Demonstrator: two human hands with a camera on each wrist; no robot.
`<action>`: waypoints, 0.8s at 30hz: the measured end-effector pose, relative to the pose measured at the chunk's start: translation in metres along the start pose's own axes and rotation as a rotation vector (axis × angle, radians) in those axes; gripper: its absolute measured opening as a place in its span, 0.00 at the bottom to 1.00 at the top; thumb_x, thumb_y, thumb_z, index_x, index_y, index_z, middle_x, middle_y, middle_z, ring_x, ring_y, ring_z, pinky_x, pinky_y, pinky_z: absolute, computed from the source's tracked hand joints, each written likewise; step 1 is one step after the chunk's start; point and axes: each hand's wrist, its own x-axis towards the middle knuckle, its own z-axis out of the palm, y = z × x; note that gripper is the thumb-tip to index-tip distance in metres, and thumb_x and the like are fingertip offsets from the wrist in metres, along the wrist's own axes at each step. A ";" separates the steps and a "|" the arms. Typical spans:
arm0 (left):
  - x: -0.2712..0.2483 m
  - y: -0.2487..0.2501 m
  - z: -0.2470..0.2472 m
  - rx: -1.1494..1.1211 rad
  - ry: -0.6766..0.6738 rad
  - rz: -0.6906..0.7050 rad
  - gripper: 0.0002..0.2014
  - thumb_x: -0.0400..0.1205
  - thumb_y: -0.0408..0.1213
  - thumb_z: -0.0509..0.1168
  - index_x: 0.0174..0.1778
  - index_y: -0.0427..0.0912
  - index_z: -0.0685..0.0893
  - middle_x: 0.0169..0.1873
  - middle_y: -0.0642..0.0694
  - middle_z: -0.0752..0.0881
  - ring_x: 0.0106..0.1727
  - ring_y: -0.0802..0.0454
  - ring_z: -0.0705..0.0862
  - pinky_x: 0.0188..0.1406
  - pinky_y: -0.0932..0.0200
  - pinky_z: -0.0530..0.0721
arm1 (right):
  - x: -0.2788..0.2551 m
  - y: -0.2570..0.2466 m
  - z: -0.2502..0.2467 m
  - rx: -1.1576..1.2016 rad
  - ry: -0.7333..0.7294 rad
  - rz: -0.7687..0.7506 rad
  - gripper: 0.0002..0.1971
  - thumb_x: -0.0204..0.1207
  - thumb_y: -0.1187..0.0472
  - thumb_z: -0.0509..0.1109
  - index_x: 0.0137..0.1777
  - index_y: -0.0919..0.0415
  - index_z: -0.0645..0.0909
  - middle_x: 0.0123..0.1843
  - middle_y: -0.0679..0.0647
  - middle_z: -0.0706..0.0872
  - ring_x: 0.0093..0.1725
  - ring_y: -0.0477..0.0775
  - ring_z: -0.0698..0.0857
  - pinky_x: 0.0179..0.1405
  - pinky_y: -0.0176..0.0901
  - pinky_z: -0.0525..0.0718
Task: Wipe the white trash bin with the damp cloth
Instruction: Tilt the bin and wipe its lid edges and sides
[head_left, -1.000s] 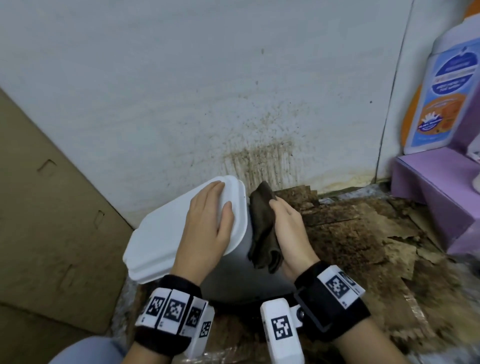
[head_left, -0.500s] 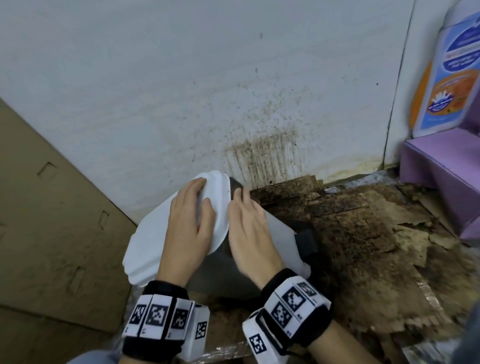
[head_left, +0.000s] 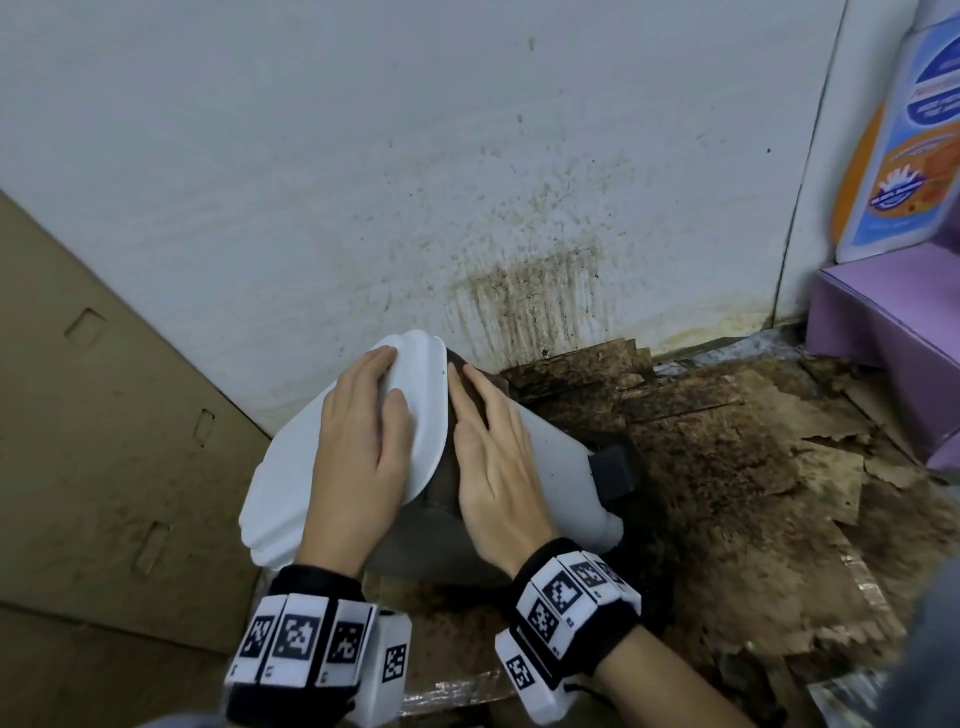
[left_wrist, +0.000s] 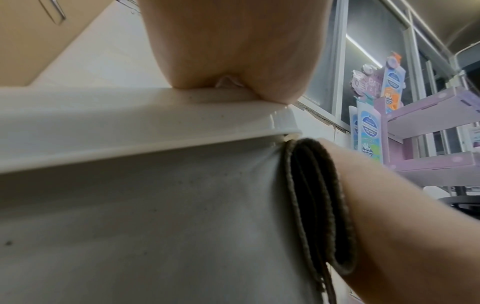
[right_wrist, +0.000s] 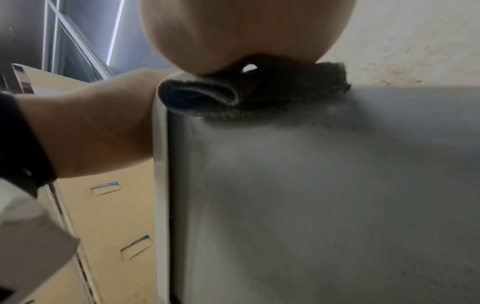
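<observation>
The white trash bin (head_left: 558, 467) is tipped to the left on the floor, its lid (head_left: 415, 415) facing left. My left hand (head_left: 363, 436) lies flat on the lid with straight fingers. My right hand (head_left: 493, 457) presses a folded dark brown cloth (head_left: 441, 488) flat against the bin's side just under the lid rim. The left wrist view shows the cloth (left_wrist: 317, 205) squeezed between my right hand and the bin wall (left_wrist: 155, 226). In the right wrist view the cloth (right_wrist: 233, 92) sits under my palm on the bin wall (right_wrist: 311, 185). A black pedal (head_left: 615, 467) sticks out at the bin's base.
A stained white wall (head_left: 467, 182) stands right behind the bin. The floor (head_left: 727, 467) is covered with dirty, torn brown cardboard. A cardboard panel (head_left: 104, 441) leans at the left. A purple display stand (head_left: 893, 332) with bottle cutouts stands at the right.
My right hand has gone from holding the hanging cloth beside the lid to pressing it flat on the bin's side. The bin has tipped further left.
</observation>
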 end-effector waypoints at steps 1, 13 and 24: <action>0.000 0.000 0.001 -0.001 0.002 0.003 0.23 0.90 0.45 0.50 0.81 0.45 0.72 0.77 0.53 0.75 0.78 0.57 0.71 0.79 0.59 0.66 | 0.000 0.002 0.001 0.002 -0.003 -0.004 0.28 0.89 0.47 0.40 0.89 0.42 0.51 0.91 0.40 0.50 0.88 0.37 0.46 0.89 0.47 0.50; 0.005 0.000 0.006 0.003 0.003 0.010 0.21 0.92 0.43 0.49 0.81 0.45 0.72 0.77 0.52 0.75 0.78 0.58 0.70 0.79 0.61 0.65 | -0.014 0.087 -0.005 0.009 0.103 0.146 0.28 0.89 0.46 0.42 0.89 0.45 0.57 0.90 0.39 0.55 0.88 0.35 0.50 0.89 0.49 0.54; 0.005 -0.005 0.007 0.052 0.028 -0.023 0.23 0.92 0.45 0.47 0.82 0.46 0.71 0.79 0.51 0.74 0.79 0.55 0.69 0.79 0.61 0.63 | -0.011 0.097 0.000 0.019 0.141 0.255 0.35 0.82 0.41 0.38 0.89 0.48 0.58 0.90 0.42 0.58 0.88 0.38 0.52 0.88 0.50 0.52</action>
